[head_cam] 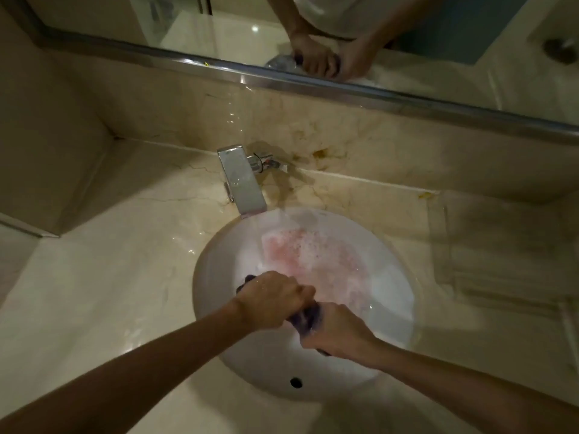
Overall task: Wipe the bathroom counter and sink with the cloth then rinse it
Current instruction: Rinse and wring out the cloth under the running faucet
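A dark purple cloth (306, 317) is twisted into a roll over the white sink (219, 270). My left hand (272, 300) grips its left end and my right hand (336, 332) grips its right end, fists almost touching. Only short dark bits of cloth show between and beside the fists. Pinkish foamy water (316, 258) lies in the basin. Water streams from the chrome faucet (242, 180) into the basin behind my hands. The beige marble counter (109, 277) around the sink looks wet and shiny.
A chrome-framed mirror (344, 86) runs along the back wall and reflects my hands. Yellow-brown stains (322, 153) mark the backsplash right of the faucet. A side wall (47, 136) closes the counter on the left. The overflow hole (296, 382) sits at the sink's near side.
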Tool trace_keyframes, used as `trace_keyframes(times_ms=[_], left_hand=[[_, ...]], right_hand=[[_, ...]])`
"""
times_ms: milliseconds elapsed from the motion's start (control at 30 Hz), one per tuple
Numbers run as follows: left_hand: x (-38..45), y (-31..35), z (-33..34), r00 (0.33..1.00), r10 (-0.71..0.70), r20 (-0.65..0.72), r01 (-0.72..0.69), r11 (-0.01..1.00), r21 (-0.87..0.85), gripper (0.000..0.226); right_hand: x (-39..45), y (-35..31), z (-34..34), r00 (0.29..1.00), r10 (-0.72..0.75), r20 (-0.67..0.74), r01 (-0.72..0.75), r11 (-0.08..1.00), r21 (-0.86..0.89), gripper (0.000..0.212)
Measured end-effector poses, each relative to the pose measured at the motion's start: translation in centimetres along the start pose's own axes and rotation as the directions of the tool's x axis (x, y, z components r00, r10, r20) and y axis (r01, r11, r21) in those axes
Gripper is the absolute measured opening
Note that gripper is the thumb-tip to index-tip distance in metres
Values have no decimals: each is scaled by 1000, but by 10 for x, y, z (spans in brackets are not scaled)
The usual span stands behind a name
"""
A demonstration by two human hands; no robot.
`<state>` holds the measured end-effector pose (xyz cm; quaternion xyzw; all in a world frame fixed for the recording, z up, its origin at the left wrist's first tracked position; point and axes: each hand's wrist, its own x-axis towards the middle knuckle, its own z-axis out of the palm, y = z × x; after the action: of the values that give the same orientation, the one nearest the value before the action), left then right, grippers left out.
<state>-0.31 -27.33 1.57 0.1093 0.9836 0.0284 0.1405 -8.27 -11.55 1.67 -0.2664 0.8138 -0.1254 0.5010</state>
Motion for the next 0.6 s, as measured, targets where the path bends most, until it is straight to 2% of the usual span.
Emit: trace_keyframes(times_ms=[67,133,233,300,400,467,500,533,567,600], left_hand=[[6,8,13,981,-124,152,136,988,-73,37],[8,6,28,946,-234,225,272,949,-161,33],[7,1,35,900,-286,327,386,873,-299,29],[6,-3,27,901,-307,307,407,846,-346,29],[-7,-17,10,909,-340,242,414,809,-417,29],[-18,-22,-5,927,-351,129,371,821,-433,25],[-23,-23,-13,939,-339,62,330,833,-444,23],[-27,-24,-19,949,-315,-4,279,845,-457,23],[-29,-25,-27,956,-288,-62,225,850,-476,26],[-32,-26,-31,956,-254,-148,153,859,-489,29]], right_hand=[[12,4,13,995,-11,-96,-8,980,-199,15],[22,0,22,990,-30,-135,-13,951,-309,11],[32,-1,28,978,-46,-204,-26,941,-337,13],[34,-2,25,964,-56,-258,-18,961,-277,17],[25,0,21,934,-150,-325,100,981,-165,21],[-3,-5,10,947,-178,-268,143,979,-144,56],[-18,-10,5,969,-163,-188,158,987,-38,71],[-31,-11,-2,989,-126,-78,138,975,172,80],[-43,-16,-10,995,-101,10,89,917,389,83],[-55,-20,-17,991,-113,73,50,811,583,84]])
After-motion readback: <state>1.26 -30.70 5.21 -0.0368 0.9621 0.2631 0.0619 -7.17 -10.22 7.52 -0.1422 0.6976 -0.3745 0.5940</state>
